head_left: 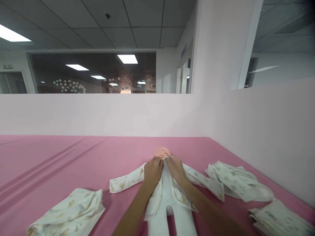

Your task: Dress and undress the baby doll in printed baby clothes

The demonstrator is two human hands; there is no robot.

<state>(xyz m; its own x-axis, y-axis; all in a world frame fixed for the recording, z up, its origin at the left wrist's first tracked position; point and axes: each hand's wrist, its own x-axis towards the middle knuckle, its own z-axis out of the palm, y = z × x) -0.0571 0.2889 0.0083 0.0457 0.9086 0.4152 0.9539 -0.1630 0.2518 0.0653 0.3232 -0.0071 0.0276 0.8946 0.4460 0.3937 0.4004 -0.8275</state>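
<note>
A baby doll (161, 151) lies on its back on the pink surface, its head away from me. It wears a white patterned baby jacket (130, 181) with both sleeves spread out and the front parted over a white bodysuit (167, 196). At the neckline, my left hand (154, 168) is closed on the jacket's left-hand edge. Opposite it, my right hand (176, 167) pinches the other collar edge, close beside the left. The fingertips partly hide the cloth and the doll's chin.
Folded patterned cloth (71, 213) lies at the lower left. To the right are a loosely folded patterned cloth (241, 180) and another folded one (283, 218). White walls (103, 114) border the pink padded surface (73, 157) at the back and right.
</note>
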